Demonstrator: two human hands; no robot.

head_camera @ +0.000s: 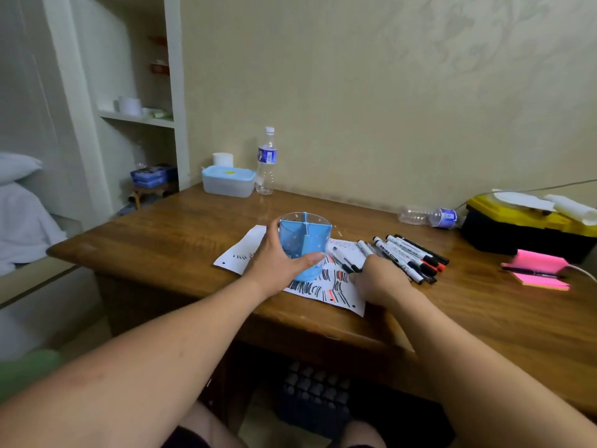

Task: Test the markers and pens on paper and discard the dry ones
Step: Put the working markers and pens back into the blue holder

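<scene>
**Q:** What's the wide view from where you stand?

**A:** A person sits at a brown wooden desk [161,234] pushed against a pale wall, with both bare forearms stretched over it. A black toolbox with a yellow lid [517,227] sits at the far right.

**Q:** And the test sheet?

**A:** A white sheet of paper [239,253] lies flat near the desk's front edge. It is covered in short black and red strokes (densest on the near half).

**Q:** The blue object?

**A:** A translucent blue pen holder [303,244] stands on the paper, mouth up, with a cross partition splitting it into compartments. The left hand [277,263] grips it, thumb curled across the near wall and fingers wrapped round the far left side.

**Q:** Where are the markers?

**A:** A row of markers [410,253] lies side by side just right of the paper, the leftmost overlapping its edge. Their long axes run from far left to near right. The barrels are white with print, and the near-right ends are capped black, a couple red.

**Q:** The other hand?

**A:** The right hand [381,279] rests on the near ends of that row, knuckles up. I cannot tell whether its fingers pinch a marker or simply lie on them. Two slim pens [345,260] lie on the paper between holder and hand, on the same slant.
</scene>
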